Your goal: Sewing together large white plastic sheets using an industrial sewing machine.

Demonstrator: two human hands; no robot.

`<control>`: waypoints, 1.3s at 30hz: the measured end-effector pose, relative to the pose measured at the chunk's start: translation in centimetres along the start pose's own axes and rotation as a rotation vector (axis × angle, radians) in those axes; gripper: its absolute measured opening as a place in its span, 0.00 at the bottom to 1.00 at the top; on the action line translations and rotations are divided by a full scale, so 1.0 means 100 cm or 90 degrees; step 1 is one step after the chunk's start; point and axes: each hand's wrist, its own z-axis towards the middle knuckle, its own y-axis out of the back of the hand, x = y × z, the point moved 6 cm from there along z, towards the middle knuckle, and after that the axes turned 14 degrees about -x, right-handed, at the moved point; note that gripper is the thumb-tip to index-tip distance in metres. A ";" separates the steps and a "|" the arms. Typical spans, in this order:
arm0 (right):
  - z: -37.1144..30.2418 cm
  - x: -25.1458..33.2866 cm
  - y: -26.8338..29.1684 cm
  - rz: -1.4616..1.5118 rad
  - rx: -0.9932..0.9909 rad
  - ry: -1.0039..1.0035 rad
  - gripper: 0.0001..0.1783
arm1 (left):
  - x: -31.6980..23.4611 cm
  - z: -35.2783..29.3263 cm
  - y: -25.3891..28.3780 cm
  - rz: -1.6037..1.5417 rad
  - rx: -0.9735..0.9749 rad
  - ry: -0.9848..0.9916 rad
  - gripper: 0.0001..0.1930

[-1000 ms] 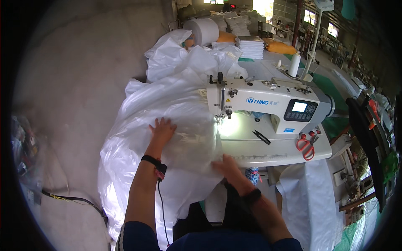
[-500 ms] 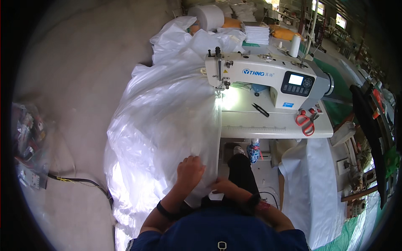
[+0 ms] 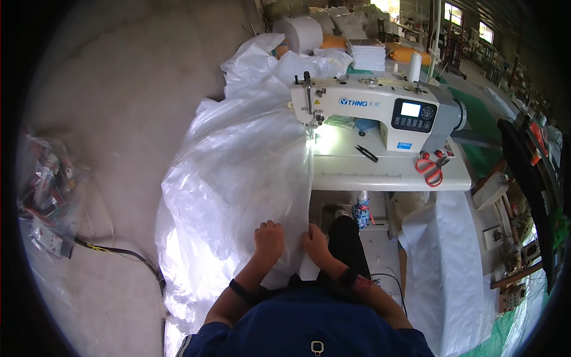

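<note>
A large white translucent plastic sheet (image 3: 232, 172) drapes over the left of the sewing table and down toward my lap. Its right edge runs from beneath the needle of the white sewing machine (image 3: 357, 101) to my hands. My right hand (image 3: 315, 243) is closed on that edge, with the thumb side toward the sheet. Beside it to the left, my left hand (image 3: 269, 239) has its fingers curled into the sheet, gripping a part of it. The machine's lamp lights the needle area, where the sheet passes under the presser foot.
Black thread snips (image 3: 366, 153) and red-handled scissors (image 3: 429, 172) lie on the table, right of the sheet. A thread cone (image 3: 414, 66) stands behind the machine. Farther back are a white roll (image 3: 299, 34) and a folded white stack (image 3: 367, 55). A clear bag of odds and ends (image 3: 47, 190) is at the left.
My right hand has moved up and forward along the sheet's edge, and now grips it level with my left hand. My left hand has stayed nearly in place. The view has shifted slightly.
</note>
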 end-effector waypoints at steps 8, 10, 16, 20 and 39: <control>-0.015 0.030 0.015 0.129 0.026 -0.077 0.11 | -0.031 -0.007 0.014 -0.340 0.144 0.053 0.06; -0.016 0.031 0.015 0.254 0.056 -0.172 0.12 | -0.044 -0.005 0.026 -0.349 0.077 -0.018 0.06; -0.008 0.023 0.021 0.136 0.109 -0.159 0.18 | -0.055 -0.024 0.045 -0.407 0.081 -0.083 0.05; -0.010 0.043 0.033 -0.056 -0.001 0.105 0.26 | -0.065 -0.061 0.053 -0.557 0.296 -0.147 0.10; 0.065 0.053 0.006 -0.079 -0.033 0.102 0.24 | 0.114 -0.095 -0.153 -1.519 0.000 0.629 0.42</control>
